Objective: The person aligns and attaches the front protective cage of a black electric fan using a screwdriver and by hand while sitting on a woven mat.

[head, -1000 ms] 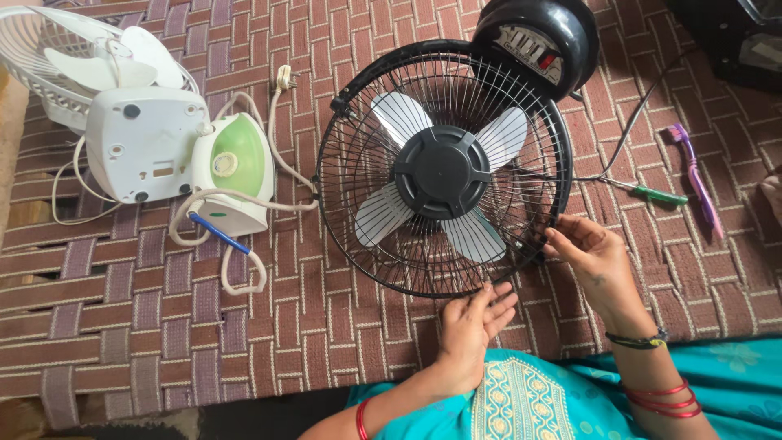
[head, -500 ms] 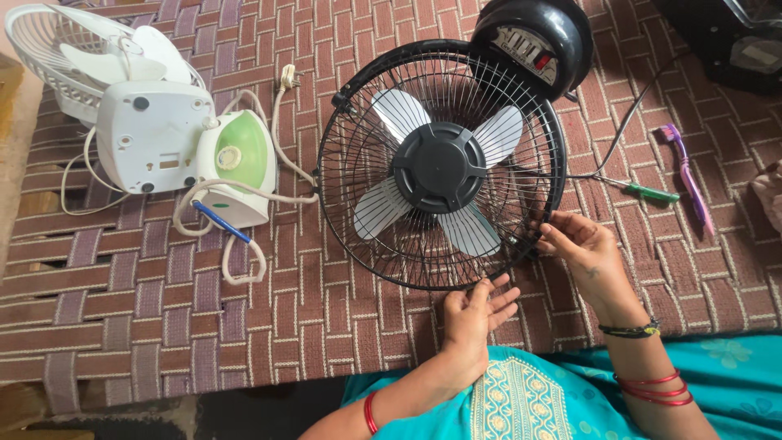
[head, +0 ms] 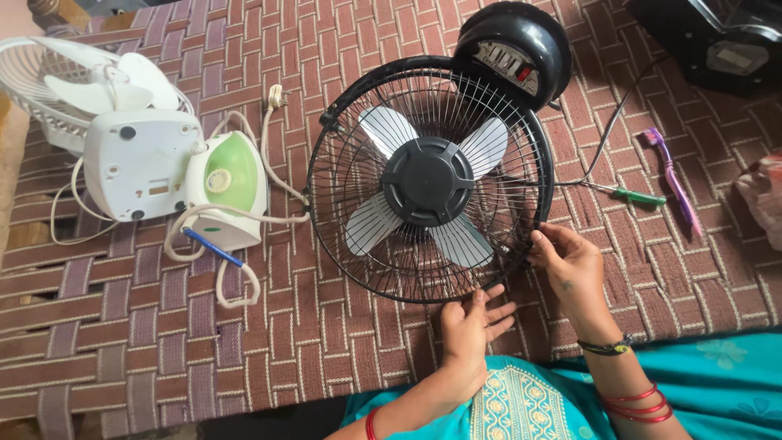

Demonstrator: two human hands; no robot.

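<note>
Black fan [head: 428,179] flat on back on woven mat [head: 122,342], grille face up, round base [head: 513,49] toward far edge; axis base-to-rim runs far-to-near. Right hand [head: 570,265] grip pinched on grille rim, lower right. Left hand [head: 472,322] fingers spread open, touching near rim, holding nothing. Screwdriver [head: 631,194], purple toothbrush [head: 672,179] right of fan. White fan [head: 122,138], green iron [head: 228,191] left.

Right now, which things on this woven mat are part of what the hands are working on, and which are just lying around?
In hand:
- black round table fan with wire grille
- left hand at the grille's lower rim
- right hand gripping the rim's lower right edge

Lying about:
- white fan
- green and white iron
- green-handled screwdriver
- purple toothbrush
</note>
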